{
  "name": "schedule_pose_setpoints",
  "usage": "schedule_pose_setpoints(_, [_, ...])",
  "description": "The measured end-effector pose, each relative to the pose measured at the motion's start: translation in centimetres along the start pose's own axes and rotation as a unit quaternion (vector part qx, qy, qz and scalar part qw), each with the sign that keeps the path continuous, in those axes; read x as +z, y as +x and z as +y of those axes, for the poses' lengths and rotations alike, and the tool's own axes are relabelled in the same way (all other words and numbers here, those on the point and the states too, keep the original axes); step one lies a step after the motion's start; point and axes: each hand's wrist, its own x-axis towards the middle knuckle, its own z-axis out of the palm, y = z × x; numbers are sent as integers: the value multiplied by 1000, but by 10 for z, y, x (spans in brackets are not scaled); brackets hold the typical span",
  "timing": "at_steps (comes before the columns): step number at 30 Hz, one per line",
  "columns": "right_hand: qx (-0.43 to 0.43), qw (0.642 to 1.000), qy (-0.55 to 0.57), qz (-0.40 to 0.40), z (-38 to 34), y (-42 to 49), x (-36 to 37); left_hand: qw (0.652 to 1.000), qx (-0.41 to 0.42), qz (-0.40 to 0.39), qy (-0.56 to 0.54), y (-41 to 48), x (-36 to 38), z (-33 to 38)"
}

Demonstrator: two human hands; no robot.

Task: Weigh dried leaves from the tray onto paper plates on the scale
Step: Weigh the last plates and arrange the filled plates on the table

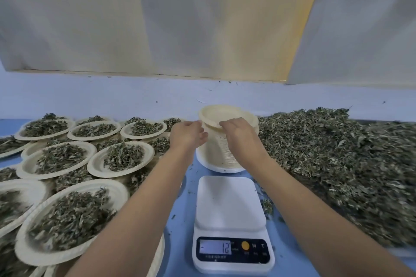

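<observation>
A tall stack of cream paper plates [219, 150] stands behind the white scale [231, 218]. The top plate [219, 114] is tilted and partly lifted off the stack. My left hand [188, 134] pinches its left rim and my right hand [238, 132] pinches its front rim. The scale's platform is bare and its display reads minus 12. A big heap of dried leaves [337, 155] fills the tray on the right, touching the stack's side.
Several paper plates filled with dried leaves [67, 216] lie overlapping on the blue table [180, 209] to the left of the scale. Loose leaf bits are scattered around the scale. A pale wall with panels [202, 29] rises behind the table.
</observation>
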Motion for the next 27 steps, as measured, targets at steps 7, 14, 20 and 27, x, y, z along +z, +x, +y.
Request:
schedule_pose_setpoints(7, [-24,989,137,47,-19,-53,-22,987,58,102,110,-22,-16,-4])
schedule_pose_setpoints(14, [330,785,524,24,-1,-82,-42,994,5,30,109,-70,-39,-45])
schedule_pose_setpoints(20, [371,784,497,-29,-4,-101,-18,983,15,65,171,-71,-52,-79])
schedule_pose_setpoints(27, [408,783,468,-49,-3,-105,4,979,18,84,184,-61,-59,-95])
